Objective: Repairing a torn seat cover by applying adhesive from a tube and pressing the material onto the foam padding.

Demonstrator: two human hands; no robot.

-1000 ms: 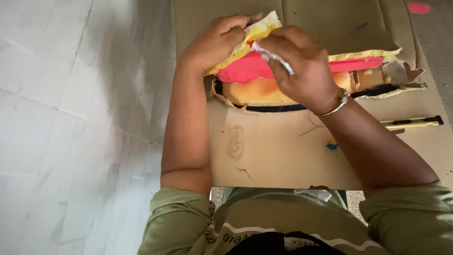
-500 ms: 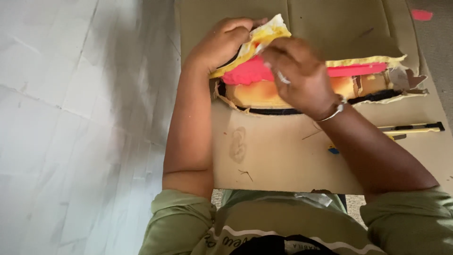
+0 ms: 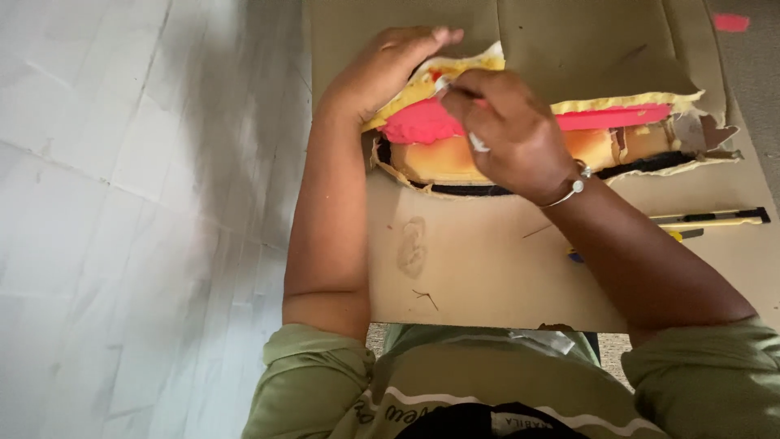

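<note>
- Two bare hands at work over a brown cardboard sheet (image 3: 487, 268) laid on a pale tiled floor (image 3: 122, 203); head view looks straight down.
- Left hand (image 3: 382, 73): fingers together and curved, pressing down on the left end of a painted cardboard cut-out (image 3: 626, 134). It grips by pressure on top; whether the thumb wraps under the edge cannot be told.
- Right hand (image 3: 508, 134): fingers pressed together, pinching a small white tool (image 3: 478, 144). Its tip shows near the yellow edge, its other end between the knuckles. Kind of tool cannot be told.
- Cut-out: long, ragged-edged, lying across the upper part of the sheet, under both hands. Yellow band along the top, red band below it, orange-tan area under that, dark line along the bottom edge.
- Right wrist carries a silver bracelet (image 3: 573, 189).
- Yellow-and-black utility knife (image 3: 715, 218) lies on the sheet to the right, well apart from both hands, beside the right forearm.
- Small red scrap (image 3: 731, 22) at the upper right corner, off the sheet.
- Olive-green sleeves (image 3: 309, 374) fill the bottom edge of the view.
</note>
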